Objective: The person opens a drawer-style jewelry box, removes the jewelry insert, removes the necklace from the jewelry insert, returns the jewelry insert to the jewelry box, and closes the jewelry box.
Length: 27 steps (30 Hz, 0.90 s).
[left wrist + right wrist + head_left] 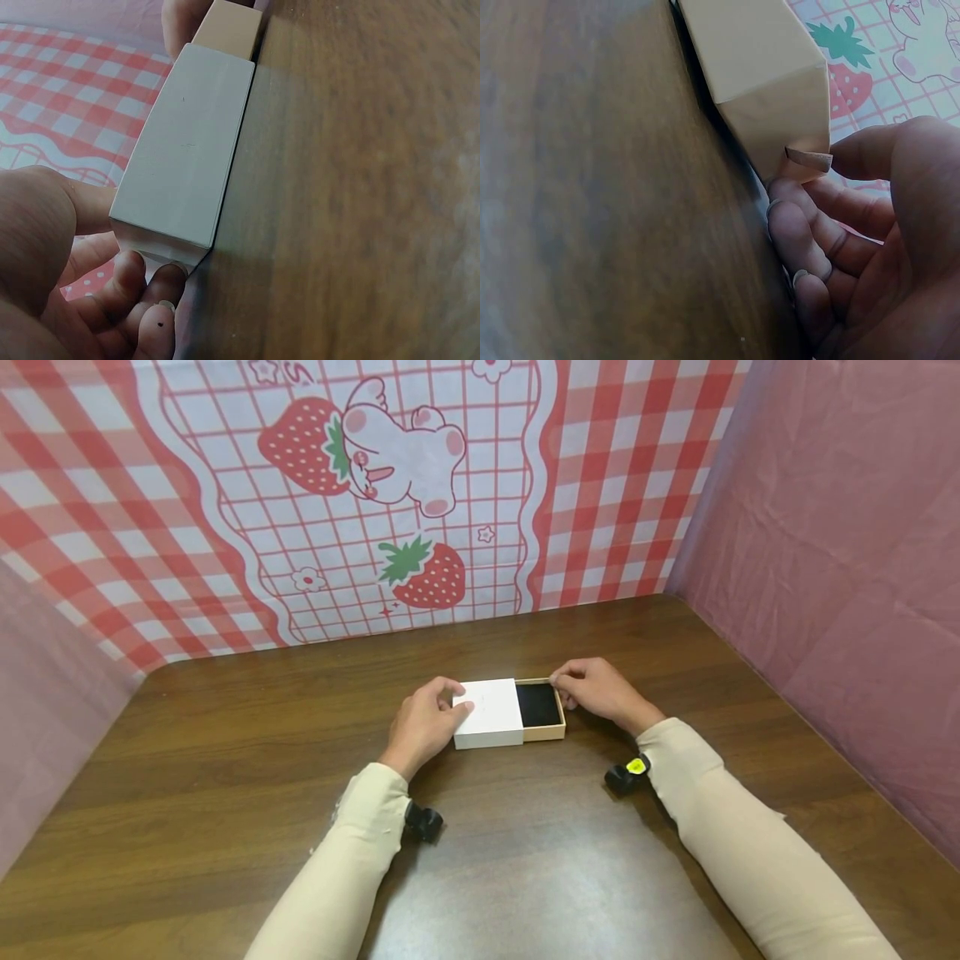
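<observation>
On the table a white box sleeve has a tan inner drawer pulled partway out of its right end. A black lining shows inside the drawer. My left hand grips the sleeve's left end, thumb on top and curled fingers at the end face, as the left wrist view shows. At the drawer's outer end, my right hand has its thumb and curled fingers around a small pull tab. The fingertips lie low against that end, close to the tabletop.
The brown wooden table carries the box near its middle. A red checked cloth with strawberries hangs along the back. Pink cloth bounds the right side, and more hangs at left. Each wrist wears a small black camera.
</observation>
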Tool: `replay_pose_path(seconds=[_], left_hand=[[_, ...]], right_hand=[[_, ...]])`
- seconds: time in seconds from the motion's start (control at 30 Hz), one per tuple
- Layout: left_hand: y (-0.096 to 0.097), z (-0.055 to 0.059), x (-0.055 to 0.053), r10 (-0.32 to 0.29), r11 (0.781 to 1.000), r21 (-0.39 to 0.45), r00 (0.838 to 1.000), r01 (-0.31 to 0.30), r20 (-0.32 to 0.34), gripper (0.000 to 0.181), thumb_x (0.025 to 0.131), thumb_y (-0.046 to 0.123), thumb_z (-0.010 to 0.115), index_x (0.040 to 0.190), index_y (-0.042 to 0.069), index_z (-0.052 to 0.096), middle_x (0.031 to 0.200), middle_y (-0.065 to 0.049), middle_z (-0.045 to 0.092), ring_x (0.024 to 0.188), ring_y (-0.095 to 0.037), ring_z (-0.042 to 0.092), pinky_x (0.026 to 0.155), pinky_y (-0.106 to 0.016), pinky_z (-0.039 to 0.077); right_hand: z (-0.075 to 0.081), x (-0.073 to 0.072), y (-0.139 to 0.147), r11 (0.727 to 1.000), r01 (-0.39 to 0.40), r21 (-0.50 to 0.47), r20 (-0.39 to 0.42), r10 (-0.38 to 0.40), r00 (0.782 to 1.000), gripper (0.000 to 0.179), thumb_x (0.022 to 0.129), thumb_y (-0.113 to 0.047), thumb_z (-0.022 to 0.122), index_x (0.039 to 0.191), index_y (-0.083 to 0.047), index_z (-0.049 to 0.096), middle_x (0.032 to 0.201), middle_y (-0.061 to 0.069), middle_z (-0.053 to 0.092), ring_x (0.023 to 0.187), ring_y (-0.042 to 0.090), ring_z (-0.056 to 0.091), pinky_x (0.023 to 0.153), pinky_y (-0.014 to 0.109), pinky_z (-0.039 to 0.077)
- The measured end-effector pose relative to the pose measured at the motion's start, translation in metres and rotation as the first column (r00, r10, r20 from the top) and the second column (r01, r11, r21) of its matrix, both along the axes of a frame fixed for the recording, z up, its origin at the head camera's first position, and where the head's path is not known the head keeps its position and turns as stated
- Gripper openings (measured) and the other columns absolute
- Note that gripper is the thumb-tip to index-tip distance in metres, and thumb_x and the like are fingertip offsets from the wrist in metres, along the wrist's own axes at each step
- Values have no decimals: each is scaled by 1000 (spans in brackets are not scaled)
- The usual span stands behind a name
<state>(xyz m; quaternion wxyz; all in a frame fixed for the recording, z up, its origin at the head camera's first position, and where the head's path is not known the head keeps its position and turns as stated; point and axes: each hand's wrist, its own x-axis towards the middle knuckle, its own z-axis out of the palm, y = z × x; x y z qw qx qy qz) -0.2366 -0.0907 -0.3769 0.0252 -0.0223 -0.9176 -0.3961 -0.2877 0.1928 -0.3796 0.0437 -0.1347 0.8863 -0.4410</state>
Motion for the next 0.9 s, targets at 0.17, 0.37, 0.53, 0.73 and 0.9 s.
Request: replay_pose_path(seconds=[0.17, 0.37, 0.53, 0.73, 0.9], left_hand=[[0, 0, 0, -1, 1000, 0, 1000, 1, -4, 28, 92, 39, 70, 117, 25, 67, 87, 0, 62, 71, -19, 56, 63, -37, 42], [1, 0, 0, -1, 1000, 5, 1000, 1, -1, 29, 92, 39, 70, 116, 25, 67, 87, 0, 62, 71, -19, 56, 64, -37, 43], [0, 0, 0, 0, 1000, 9, 1000, 0, 0, 28, 92, 39, 70, 116, 25, 67, 87, -1, 62, 72, -20, 56, 64, -37, 43], [0, 0, 0, -3, 1000, 9, 1000, 3, -1, 28, 92, 39, 69, 117, 25, 67, 86, -1, 61, 71, -19, 55, 63, -36, 42], [0, -1, -1, -4, 1000, 9, 1000, 4, -1, 28, 93, 39, 69, 117, 24, 66, 86, -1, 61, 70, -20, 55, 63, -37, 42]], right_hand=[[0, -1, 0, 1000, -7, -7, 9, 7, 1000, 26, 100, -20, 58, 109, -1, 73, 86, 11, 67, 76, 24, 64, 73, 35, 53], [0, -1, 0, 1000, -19, -19, 11, 19, 1000, 26, 101, -20, 58, 110, -1, 73, 92, 12, 68, 76, 23, 65, 72, 35, 55], [0, -2, -2, 999, -32, -11, 8, 32, 999, 26, 101, -21, 59, 111, -1, 73, 92, 11, 68, 76, 23, 65, 73, 35, 55], [0, -1, -2, 998, -60, 16, 6, 60, 998, 28, 101, -21, 59, 116, -2, 72, 94, 11, 67, 78, 22, 65, 74, 35, 55], [0, -2, -2, 997, -78, 15, 16, 78, 997, 31, 100, -16, 58, 124, -1, 69, 100, 12, 70, 78, 21, 66, 76, 35, 54]])
